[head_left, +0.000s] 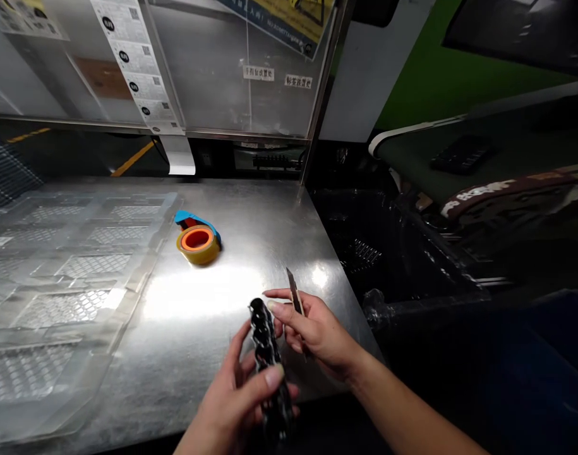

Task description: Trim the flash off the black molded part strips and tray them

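Note:
Near the front edge of the metal table (198,354), my left hand (244,392) is wrapped round a long black glossy part (264,344) with a row of rounded bumps or hollows; its exact kind I cannot make out. My right hand (317,332) grips a utility knife (295,292), blade pointing up and away from me. The right thumb lies close to the part's upper end; whether it touches I cannot tell. Most of the knife's handle is hidden in the right palm. Farther back stands a blue tape dispenser (208,224) with a roll of clear yellowish tape (201,256).
Clear plastic trays (144,303) with mesh-patterned pockets cover the table's left side. Right of the table edge is a dark bin (412,265) lined with plastic film. A panel (213,76) with labels rises behind the table. A conveyor-like green surface (421,151) lies at the back right.

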Demonstrator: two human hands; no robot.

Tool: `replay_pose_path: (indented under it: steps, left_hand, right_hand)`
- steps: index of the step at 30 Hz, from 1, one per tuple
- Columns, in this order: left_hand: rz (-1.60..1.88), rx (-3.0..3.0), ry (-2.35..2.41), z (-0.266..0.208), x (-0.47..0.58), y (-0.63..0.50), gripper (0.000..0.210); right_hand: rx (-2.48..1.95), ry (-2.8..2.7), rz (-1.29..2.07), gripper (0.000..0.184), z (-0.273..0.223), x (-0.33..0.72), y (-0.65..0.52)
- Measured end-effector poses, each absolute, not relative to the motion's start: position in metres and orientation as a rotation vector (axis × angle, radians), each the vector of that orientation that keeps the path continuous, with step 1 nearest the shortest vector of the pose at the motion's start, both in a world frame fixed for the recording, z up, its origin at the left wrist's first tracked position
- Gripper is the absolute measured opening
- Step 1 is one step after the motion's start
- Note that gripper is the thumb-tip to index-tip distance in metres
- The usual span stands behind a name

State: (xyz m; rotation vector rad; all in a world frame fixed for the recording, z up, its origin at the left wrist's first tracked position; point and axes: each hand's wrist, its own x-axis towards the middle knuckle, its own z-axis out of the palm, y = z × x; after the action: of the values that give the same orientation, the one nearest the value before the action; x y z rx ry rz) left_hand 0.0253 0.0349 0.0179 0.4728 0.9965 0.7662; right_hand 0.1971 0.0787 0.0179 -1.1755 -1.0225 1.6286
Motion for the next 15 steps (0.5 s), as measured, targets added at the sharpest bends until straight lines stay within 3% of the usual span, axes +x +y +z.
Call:
replay_pose_path:
  steps: [2, 6, 12, 15]
  left_hand:
    - [0.838, 0.372, 1.058, 0.029, 0.024, 0.046, 0.088]
    - [0.907, 0.286, 1.051, 0.031, 0.016, 0.061, 0.078]
    - [0.797, 0.321, 1.058, 0.029, 0.019, 0.059, 0.08]
    - [0.75, 0.347, 1.056, 0.03, 0.016, 0.056, 0.076]
  right_hand:
    - [-1.18, -1.127, 1.503, 0.047, 0.018, 0.193, 0.069]
    - [-1.018, -1.277, 1.558, 0.027, 0.019, 0.189, 0.051]
    - [-0.921, -1.389, 1.638, 0.015, 0.032, 0.189, 0.057]
    - [-0.937, -1.425, 1.676, 0.027, 0.044, 0.187, 0.065]
